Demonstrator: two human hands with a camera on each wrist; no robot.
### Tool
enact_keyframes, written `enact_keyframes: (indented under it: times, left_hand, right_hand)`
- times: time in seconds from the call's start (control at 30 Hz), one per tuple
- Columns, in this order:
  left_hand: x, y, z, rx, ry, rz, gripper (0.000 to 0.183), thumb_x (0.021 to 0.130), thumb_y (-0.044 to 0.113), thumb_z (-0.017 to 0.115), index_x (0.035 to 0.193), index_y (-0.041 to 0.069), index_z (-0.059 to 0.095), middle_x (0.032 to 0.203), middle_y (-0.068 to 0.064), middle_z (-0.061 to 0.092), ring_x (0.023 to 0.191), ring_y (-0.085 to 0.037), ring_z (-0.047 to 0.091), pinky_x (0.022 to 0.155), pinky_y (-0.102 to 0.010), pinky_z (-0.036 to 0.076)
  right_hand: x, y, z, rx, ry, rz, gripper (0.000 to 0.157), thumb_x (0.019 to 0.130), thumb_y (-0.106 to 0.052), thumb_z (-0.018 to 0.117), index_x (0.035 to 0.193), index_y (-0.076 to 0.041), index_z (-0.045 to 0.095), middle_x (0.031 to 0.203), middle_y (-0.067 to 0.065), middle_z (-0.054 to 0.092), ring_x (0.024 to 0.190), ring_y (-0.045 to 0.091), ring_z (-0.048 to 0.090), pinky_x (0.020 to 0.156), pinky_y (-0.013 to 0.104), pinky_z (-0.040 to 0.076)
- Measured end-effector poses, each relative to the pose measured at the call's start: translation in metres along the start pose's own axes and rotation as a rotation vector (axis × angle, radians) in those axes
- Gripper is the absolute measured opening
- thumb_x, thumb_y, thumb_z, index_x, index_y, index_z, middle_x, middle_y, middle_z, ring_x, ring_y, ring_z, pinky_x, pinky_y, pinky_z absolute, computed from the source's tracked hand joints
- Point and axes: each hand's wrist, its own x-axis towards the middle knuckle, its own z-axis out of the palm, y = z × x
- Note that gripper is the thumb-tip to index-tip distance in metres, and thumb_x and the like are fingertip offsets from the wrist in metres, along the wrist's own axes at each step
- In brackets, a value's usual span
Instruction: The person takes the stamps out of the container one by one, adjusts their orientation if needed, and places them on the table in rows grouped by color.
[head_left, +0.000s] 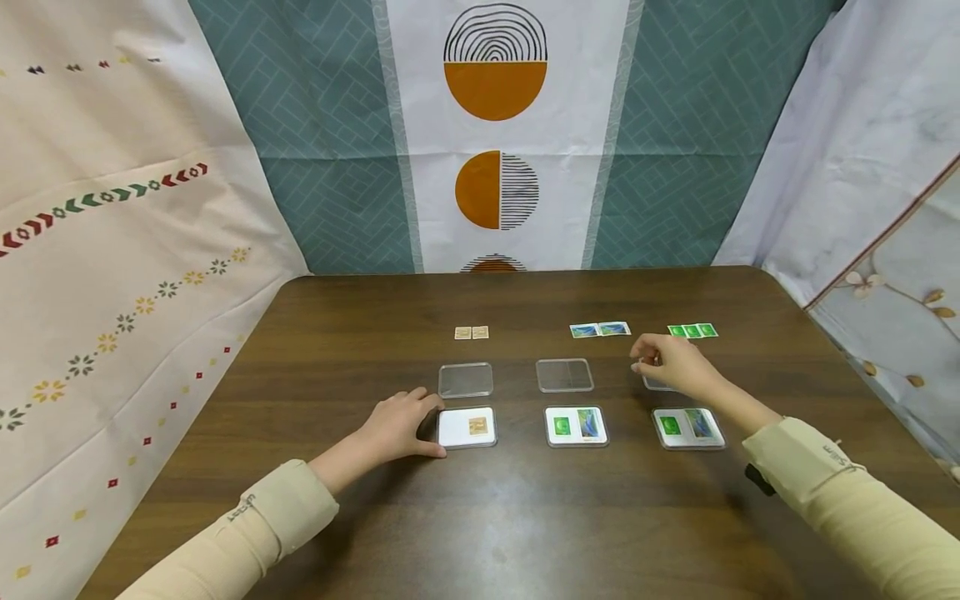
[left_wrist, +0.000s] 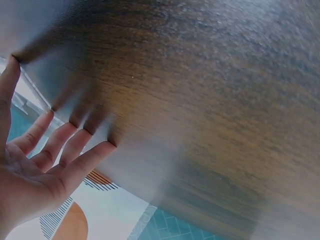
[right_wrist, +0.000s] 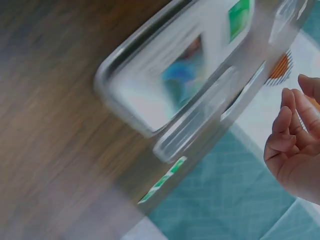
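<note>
My left hand (head_left: 401, 425) rests on the table at the left side of a shallow clear case (head_left: 453, 437) with a white inside. One small tan stamp (head_left: 477, 426) lies in that case. In the left wrist view, the left fingers are spread and their tips touch the table. My right hand (head_left: 678, 365) hovers over a clear lid (head_left: 656, 384), its fingers bent loosely with nothing visible in them. In front of that lid sits another white-lined case (head_left: 688, 442) holding a green stamp (head_left: 671, 426) and a blue picture stamp (head_left: 699, 423).
A middle case (head_left: 576, 438) also holds a green and a blue stamp. Behind the cases lie two clear lids, one left (head_left: 465, 380) and one middle (head_left: 565, 375). Farther back are tan stamps (head_left: 471, 332), blue stamps (head_left: 600, 330) and green stamps (head_left: 692, 331) on the brown table (head_left: 360, 333).
</note>
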Motion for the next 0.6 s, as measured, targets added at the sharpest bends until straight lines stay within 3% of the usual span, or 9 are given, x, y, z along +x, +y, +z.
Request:
enact_keyframes:
  times: [0.2, 0.6]
  left_hand:
    - [-0.002, -0.001, -0.002, -0.006, 0.005, -0.015, 0.064, 0.064, 0.047, 0.083, 0.112, 0.010, 0.062, 0.097, -0.006, 0.060, 0.083, -0.026, 0.058, 0.071, -0.044, 0.050]
    - [-0.003, -0.001, 0.003, -0.009, 0.017, 0.005, 0.062, 0.065, 0.046, 0.082, 0.112, 0.010, 0.061, 0.097, -0.006, 0.060, 0.083, -0.025, 0.058, 0.069, -0.044, 0.049]
  right_hand:
    - [0.010, -0.023, 0.007, 0.031, -0.016, -0.034, 0.012, 0.083, -0.008, 0.069, 0.091, -0.003, 0.063, 0.068, 0.000, 0.054, 0.059, 0.010, 0.043, 0.053, 0.024, 0.035]
    - [0.009, -0.067, 0.026, 0.071, 0.007, -0.135, 0.008, 0.082, -0.006, 0.069, 0.087, -0.006, 0.063, 0.068, -0.004, 0.054, 0.057, 0.005, 0.041, 0.053, 0.021, 0.037]
